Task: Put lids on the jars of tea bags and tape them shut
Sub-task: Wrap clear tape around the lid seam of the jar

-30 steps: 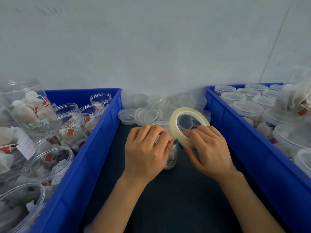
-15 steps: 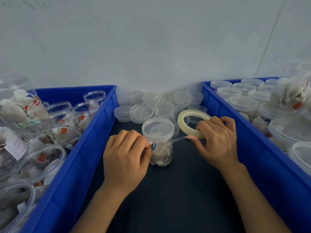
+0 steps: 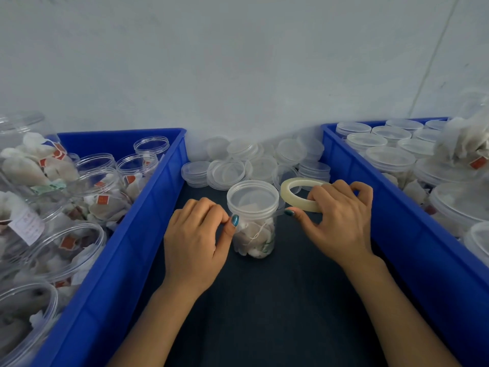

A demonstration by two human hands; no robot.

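A small clear jar of tea bags [image 3: 253,229] stands upright on the dark table, with a clear lid [image 3: 252,197] on top. My left hand [image 3: 197,239] is at the jar's left side, thumb and forefinger pinching the free end of clear tape against the wall just under the lid. My right hand [image 3: 336,221] is on the jar's right and grips a roll of clear tape [image 3: 299,194]. A strip of tape runs from the roll across the jar's front below the lid.
A blue bin [image 3: 127,234] on the left holds open jars of tea bags [image 3: 98,192]. A blue bin [image 3: 397,221] on the right holds lidded jars [image 3: 390,160]. Loose clear lids [image 3: 238,168] are piled at the back by the wall.
Both hands moved apart and pulled tape off the roll. The left hand came off the lid to the jar's left side. The strip now lies against the jar.
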